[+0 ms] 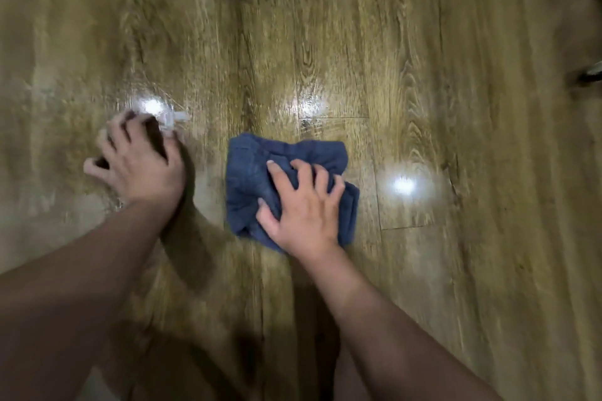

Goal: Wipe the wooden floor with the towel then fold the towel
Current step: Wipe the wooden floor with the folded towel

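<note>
**On the floorboards: towel pinned for wiping**

Under the right hand [304, 205], fingers spread wide and palm down, the blue towel [260, 179] lies bunched on the wooden floor [456, 107], likely pressed flat for scrubbing. Left hand [143, 166] rests well apart, curled around a blurred pale object [171, 119], perhaps a spray nozzle. Both forearms reach forward.

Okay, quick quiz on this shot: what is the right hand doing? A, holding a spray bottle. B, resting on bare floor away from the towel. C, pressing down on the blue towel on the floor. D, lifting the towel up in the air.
C: the right hand lies spread on the crumpled blue towel, which sits flat on the wooden floor.
</note>
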### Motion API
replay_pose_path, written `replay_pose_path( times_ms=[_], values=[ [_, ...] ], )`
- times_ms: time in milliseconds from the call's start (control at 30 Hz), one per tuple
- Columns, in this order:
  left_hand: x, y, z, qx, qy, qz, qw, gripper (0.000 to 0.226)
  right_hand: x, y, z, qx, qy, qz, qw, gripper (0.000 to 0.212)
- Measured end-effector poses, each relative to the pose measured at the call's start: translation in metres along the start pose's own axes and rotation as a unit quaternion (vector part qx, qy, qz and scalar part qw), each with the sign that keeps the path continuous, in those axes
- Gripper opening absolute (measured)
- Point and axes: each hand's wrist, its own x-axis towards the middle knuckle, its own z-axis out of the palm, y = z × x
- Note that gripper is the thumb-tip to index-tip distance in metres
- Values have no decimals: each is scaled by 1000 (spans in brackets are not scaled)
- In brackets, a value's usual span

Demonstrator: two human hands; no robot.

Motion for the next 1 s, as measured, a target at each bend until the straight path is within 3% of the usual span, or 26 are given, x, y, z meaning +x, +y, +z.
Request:
replay_pose_path(
  times_ms=[200, 467, 567, 767, 1000],
  values=[
    [1, -2, 6, 41, 7, 11, 999, 42, 51, 14, 5, 0, 22, 35, 999, 61],
    [2, -2, 3, 56, 7, 18, 998, 41, 218, 23, 7, -36, 48, 137, 989, 62],
    [1, -2, 3, 54, -2, 21, 998, 41, 240, 17, 9, -21, 55, 155, 986, 60],
    [1, -3, 1, 40, -14, 13, 999, 40, 169, -15, 9, -12, 60, 88, 994, 55],
    [0, -3, 2, 31, 7, 10, 999, 37, 19, -66, 13, 16, 21, 52, 998, 54]
  ],
)
